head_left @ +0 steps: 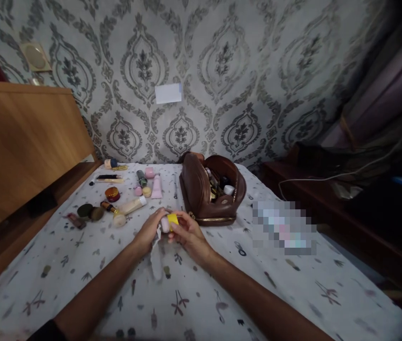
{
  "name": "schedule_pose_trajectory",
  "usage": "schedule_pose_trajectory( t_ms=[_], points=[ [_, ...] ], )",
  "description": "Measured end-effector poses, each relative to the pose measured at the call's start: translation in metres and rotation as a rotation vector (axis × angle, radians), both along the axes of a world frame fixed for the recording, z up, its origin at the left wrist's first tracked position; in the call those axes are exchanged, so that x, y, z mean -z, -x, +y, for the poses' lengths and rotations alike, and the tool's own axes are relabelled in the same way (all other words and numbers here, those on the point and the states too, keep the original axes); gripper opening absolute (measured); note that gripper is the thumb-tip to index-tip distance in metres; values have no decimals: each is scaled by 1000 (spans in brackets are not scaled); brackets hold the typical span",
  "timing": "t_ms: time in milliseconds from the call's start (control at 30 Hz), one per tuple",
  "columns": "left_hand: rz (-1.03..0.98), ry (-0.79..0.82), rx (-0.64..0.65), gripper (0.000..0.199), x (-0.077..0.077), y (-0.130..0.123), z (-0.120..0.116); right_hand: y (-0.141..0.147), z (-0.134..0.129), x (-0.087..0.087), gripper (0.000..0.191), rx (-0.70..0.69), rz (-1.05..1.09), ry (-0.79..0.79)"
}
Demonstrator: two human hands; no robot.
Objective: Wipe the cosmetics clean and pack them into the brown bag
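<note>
Near the middle of the table, both hands hold a small container with a pale pink part and a yellow part (pixel 173 221). My left hand (pixel 149 230) is closed round the pink end, with a strip of white tissue or cloth (pixel 156 260) hanging below it. The fingers of my right hand (pixel 194 240) close on the yellow part. Just behind my right hand stands an open brown leather bag (pixel 196 189) with a brass zip. Several small cosmetics lie inside it, among them a white-lidded one (pixel 228 190).
Left of the bag lie a pink tube (pixel 156 186), a cream tube (pixel 133 205), an amber jar (pixel 112 193), a round brush (pixel 96 213) and several other cosmetics on the patterned cloth (pixel 201 293). A pixelated item (pixel 282 227) lies right. A wooden cabinet (pixel 26 132) borders the left.
</note>
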State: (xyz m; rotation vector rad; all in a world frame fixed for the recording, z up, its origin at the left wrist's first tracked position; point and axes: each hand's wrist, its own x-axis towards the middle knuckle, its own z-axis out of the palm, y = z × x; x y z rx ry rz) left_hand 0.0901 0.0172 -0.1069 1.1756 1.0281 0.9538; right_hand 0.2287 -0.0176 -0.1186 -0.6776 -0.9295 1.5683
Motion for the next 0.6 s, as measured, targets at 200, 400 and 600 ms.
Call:
schedule_pose_trajectory(
  t_ms=[200, 400, 600],
  points=[
    [80, -306, 47, 48, -2, 2, -9, 1, 4, 3, 51, 114, -14, -13],
    [165, -400, 135, 36, -2, 2, -12, -3, 4, 12, 46, 267, -394, -188],
    [193, -375, 62, 38, -4, 2, -11, -3, 2, 18, 37, 387, -645, -358]
  ],
)
